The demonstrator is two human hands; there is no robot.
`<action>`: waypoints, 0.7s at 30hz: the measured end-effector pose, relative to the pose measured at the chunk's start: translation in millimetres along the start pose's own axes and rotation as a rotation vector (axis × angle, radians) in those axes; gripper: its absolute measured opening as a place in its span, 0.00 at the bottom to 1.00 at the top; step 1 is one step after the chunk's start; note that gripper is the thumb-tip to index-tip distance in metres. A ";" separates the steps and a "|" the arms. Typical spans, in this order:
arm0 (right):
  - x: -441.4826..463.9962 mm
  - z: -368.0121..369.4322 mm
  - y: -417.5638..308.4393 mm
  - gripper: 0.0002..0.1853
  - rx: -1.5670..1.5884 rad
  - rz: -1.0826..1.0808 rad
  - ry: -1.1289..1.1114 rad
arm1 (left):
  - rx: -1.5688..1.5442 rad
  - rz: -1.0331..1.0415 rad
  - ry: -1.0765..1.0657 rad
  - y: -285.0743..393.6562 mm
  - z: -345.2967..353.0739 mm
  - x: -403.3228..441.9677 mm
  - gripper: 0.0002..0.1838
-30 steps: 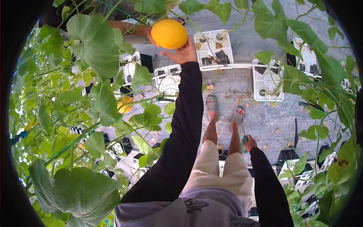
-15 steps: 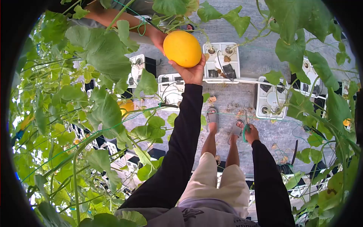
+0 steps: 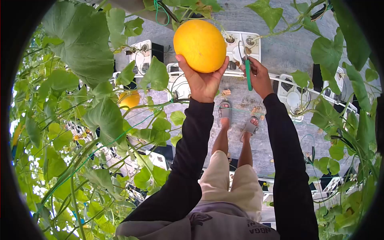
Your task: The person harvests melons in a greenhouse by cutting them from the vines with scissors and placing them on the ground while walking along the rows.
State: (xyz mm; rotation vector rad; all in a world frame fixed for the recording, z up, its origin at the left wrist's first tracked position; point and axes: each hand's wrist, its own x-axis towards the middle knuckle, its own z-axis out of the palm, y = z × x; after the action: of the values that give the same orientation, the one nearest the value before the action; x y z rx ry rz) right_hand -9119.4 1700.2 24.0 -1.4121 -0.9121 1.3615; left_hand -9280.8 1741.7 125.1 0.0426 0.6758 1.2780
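Note:
A round yellow melon point(image 3: 200, 46) sits on the palm of my left hand point(image 3: 203, 85), thumb at its left side and fingers at its right. Leaves and stems hang close above the fruit; where its stalk joins is hidden. Just right of the melon, my right hand point(image 3: 260, 78) is closed on green-handled scissors point(image 3: 248, 75). Their blades point up and away from me, beside the melon rather than touching it. Whether the blades are parted is hard to make out.
Melon vines with large leaves point(image 3: 82, 44) crowd the left side, and more hang at right. A second yellow melon point(image 3: 129, 99) hangs among them. White planter boxes point(image 3: 256, 46) stand on the grey floor point(image 3: 280, 60). A green string point(image 3: 92, 154) crosses the left vines.
My right hand has risen with the scissors from low at the right to beside the melon. Another person's hand and forearm, formerly at the melon's left, have gone from view.

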 end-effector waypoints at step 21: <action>98.9 17.3 -70.6 0.20 0.285 -0.050 -0.301 | 0.222 -0.195 -0.113 3.9 -36.2 -41.3 0.43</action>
State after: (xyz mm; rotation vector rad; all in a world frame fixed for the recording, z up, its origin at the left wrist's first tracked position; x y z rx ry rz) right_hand -9119.5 1816.3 63.7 -0.9802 -0.8952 1.6221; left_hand -9306.9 1694.2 115.6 0.2241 0.7043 1.0020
